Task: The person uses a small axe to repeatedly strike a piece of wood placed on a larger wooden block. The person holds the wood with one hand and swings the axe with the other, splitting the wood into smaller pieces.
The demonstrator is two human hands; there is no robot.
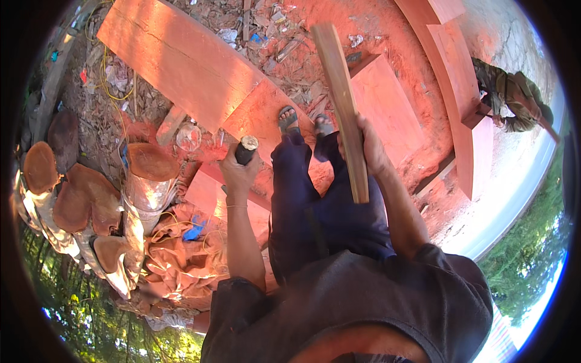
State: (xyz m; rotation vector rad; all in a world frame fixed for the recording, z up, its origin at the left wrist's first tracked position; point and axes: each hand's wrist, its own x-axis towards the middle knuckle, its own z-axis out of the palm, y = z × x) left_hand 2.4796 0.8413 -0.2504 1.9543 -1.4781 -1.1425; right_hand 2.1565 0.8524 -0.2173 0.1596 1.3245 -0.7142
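Note:
My left hand (239,172) is closed round a short dark cylinder with a pale, rough end (248,143); the rest of it is hidden in my grip, so I cannot tell its kind. In my right hand (374,148) is a long, narrow wooden plank (339,91), gripped along its right edge. The plank slants from the upper middle down over my thigh. My fingers partly disappear behind it. Both hands are apart, with my legs between them.
A big reddish timber slab (181,57) lies at upper left, with a reddish block (387,103) right of my feet. Cut logs (151,162) and crumpled cloth (175,257) stand and lie at left. Beyond a long curved beam (451,66), another person (514,97) bends at right.

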